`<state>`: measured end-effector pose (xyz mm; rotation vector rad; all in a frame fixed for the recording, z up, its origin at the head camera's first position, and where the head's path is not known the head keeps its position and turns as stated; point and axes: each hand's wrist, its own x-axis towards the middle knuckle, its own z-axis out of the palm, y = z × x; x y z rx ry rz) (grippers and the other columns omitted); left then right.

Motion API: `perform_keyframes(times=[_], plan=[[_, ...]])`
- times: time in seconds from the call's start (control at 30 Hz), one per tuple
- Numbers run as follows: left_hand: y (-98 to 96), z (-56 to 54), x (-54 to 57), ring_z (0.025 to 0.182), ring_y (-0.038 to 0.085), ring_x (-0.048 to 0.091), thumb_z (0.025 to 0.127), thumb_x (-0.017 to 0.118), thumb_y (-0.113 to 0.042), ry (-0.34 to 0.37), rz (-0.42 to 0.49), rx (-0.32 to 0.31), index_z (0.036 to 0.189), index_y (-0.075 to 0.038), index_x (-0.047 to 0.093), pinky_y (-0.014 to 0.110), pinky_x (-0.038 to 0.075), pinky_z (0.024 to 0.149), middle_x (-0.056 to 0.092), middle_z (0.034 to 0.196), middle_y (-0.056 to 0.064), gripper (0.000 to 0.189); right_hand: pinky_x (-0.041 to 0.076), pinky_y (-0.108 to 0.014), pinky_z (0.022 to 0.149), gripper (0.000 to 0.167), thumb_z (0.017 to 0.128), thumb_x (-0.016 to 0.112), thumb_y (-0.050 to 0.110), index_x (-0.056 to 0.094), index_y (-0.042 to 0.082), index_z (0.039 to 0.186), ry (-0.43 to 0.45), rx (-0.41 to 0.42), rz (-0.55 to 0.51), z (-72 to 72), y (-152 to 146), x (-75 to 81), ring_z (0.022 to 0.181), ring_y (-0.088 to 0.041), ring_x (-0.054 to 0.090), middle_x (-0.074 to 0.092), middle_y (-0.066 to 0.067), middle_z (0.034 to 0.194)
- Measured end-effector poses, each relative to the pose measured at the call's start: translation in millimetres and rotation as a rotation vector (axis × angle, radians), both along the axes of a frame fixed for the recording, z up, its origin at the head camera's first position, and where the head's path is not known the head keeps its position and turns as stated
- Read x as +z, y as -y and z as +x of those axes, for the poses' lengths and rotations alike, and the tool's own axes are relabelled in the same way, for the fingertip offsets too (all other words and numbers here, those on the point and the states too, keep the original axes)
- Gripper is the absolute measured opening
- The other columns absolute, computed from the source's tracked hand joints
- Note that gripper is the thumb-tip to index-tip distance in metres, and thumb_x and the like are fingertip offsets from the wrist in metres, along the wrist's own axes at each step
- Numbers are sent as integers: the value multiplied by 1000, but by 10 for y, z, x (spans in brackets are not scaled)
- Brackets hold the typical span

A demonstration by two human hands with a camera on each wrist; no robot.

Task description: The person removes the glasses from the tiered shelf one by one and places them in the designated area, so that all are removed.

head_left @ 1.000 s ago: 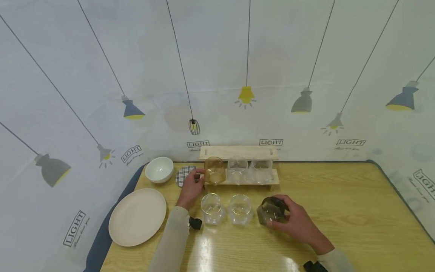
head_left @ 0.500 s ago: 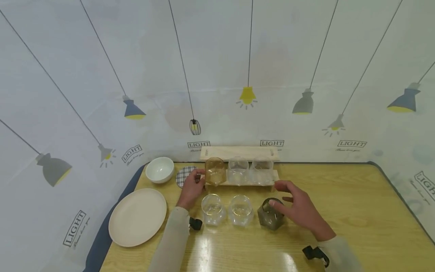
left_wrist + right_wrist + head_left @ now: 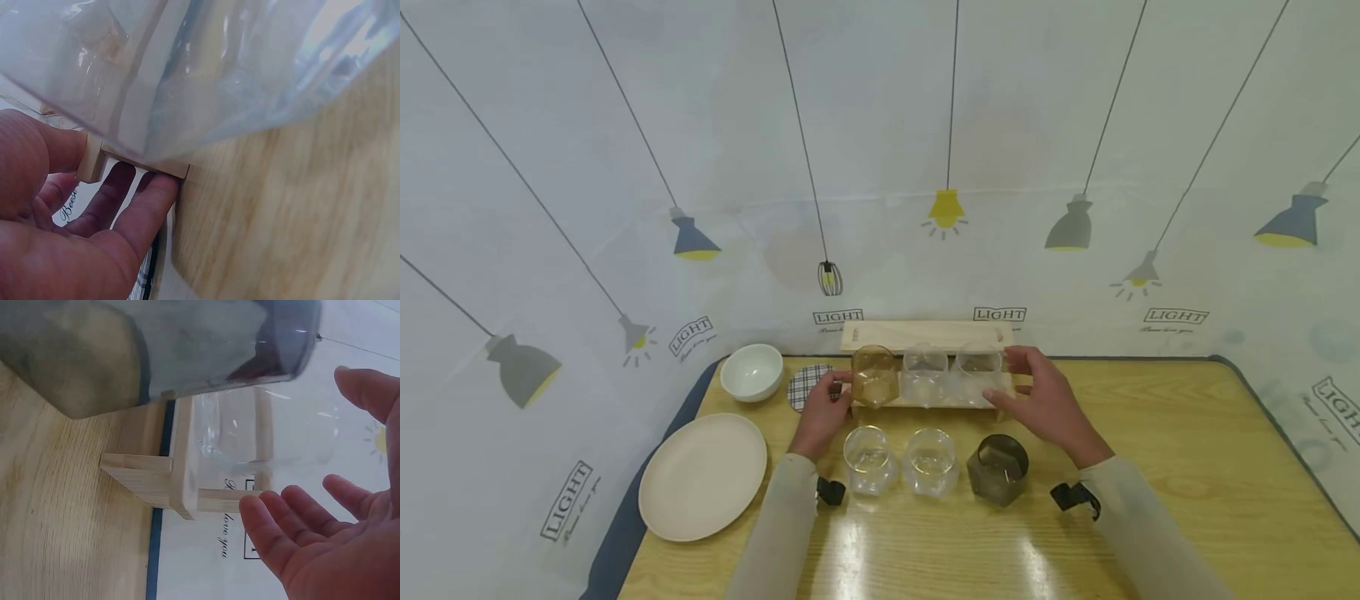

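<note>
A small wooden rack (image 3: 925,336) stands at the back of the table. Along it sit an amber glass (image 3: 874,379), a clear glass (image 3: 924,377) and another clear glass (image 3: 978,372) at the right end. My left hand (image 3: 820,418) grips the rack's left end, thumb against the wooden end piece (image 3: 92,161), fingers under the shelf. My right hand (image 3: 1051,407) spreads thumb and fingers beside the right-end glass; in the right wrist view its fingertips (image 3: 253,506) show apart from that glass. In front of the rack stand two clear glasses, the left one (image 3: 870,462) and middle one (image 3: 931,465), and a smoky glass (image 3: 997,471).
On the left lie a large beige plate (image 3: 703,479), a white bowl (image 3: 752,373) and a round checked coaster (image 3: 807,385) partly behind the left hand. A wall covering printed with lamps (image 3: 946,212) rises behind the table's back edge.
My right hand has let go of the smoky glass, which now stands on the table, and has moved up to the right-end clear glass. The left hand stays at the rack.
</note>
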<state>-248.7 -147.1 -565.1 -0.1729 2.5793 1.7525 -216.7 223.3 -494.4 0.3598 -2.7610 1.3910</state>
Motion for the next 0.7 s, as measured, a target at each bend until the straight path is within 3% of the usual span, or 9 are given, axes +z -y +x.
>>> perform_keyframes(times=[0.33,0.7], plan=[[-12,-10,33,104,26,65,103,63,-8,-9,4,-4,128,-10,66,31,58,76,68,121,18,26,54,-61,107,90,92,82,45,35,11,161,100,37,-2,-240,105,-137,139,-48,54,47,-24,157],[-4,5,29,98,23,65,104,62,-8,10,29,-3,129,-11,66,30,58,75,67,118,17,25,59,-57,99,90,88,85,49,41,13,158,98,10,5,-226,90,-181,137,-48,58,51,-21,155]])
